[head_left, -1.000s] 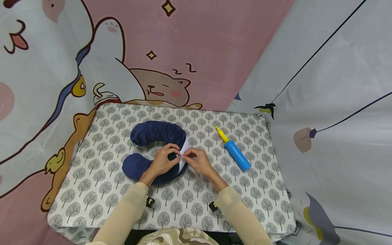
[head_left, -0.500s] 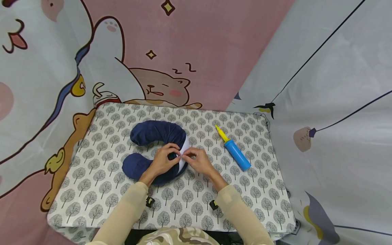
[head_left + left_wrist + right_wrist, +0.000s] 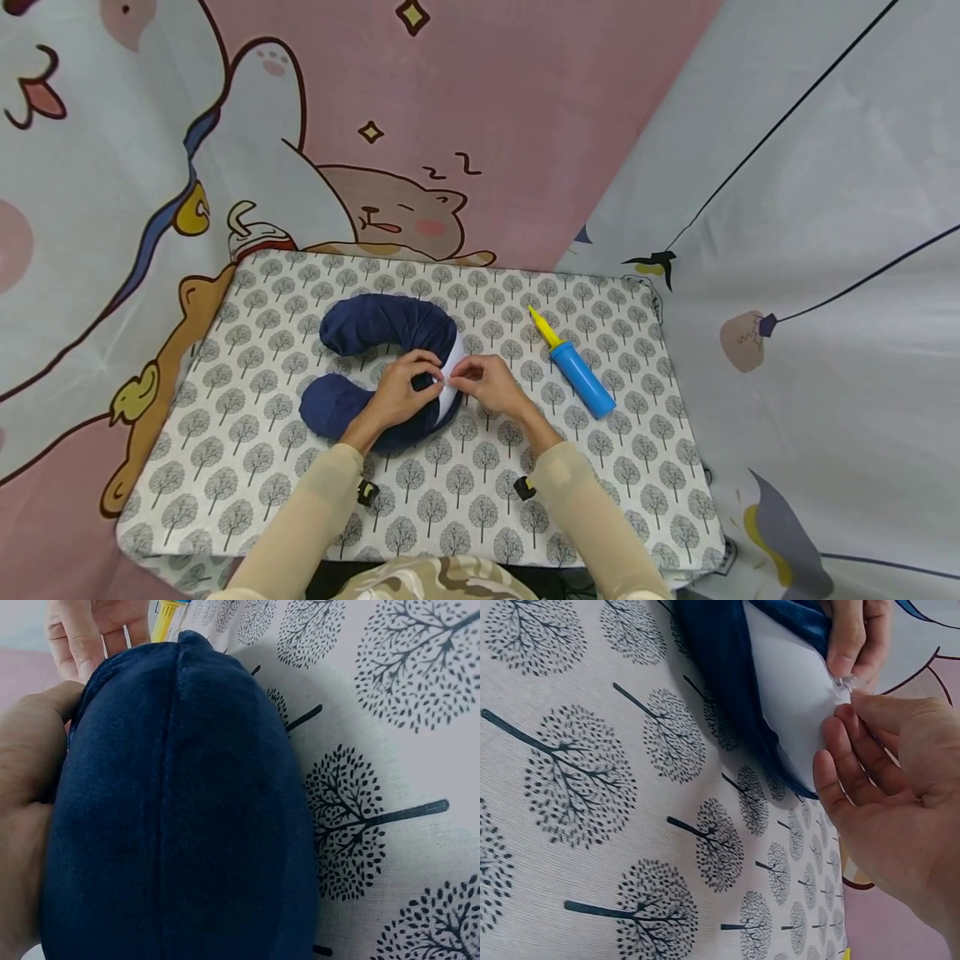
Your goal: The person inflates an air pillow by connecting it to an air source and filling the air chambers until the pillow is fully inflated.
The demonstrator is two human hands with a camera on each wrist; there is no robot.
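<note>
A navy U-shaped neck pillow (image 3: 375, 321) lies on the table, its cover parted along the outer curve. Through that gap shows a white inner bladder (image 3: 791, 690). A small clear valve (image 3: 845, 685) stands up from the bladder. My left hand (image 3: 401, 390) reaches over the pillow's inner side and pinches the valve at its base. From the right, my right hand (image 3: 491, 385) holds the valve's tip between thumb and forefinger, its other fingers loosely bent beside the bladder. In the left wrist view, the navy cover (image 3: 180, 802) hides most of the left fingers.
A blue hand pump (image 3: 583, 382) with a yellow nozzle (image 3: 543, 327) lies to the right of the pillow. The tree-print tablecloth (image 3: 450, 500) covers the table. Printed cloth walls (image 3: 525, 150) rise behind and to the right.
My right hand and wrist have shifted slightly up and to the right, fingertips still at the valve. The left hand and pillow stay almost in place.
</note>
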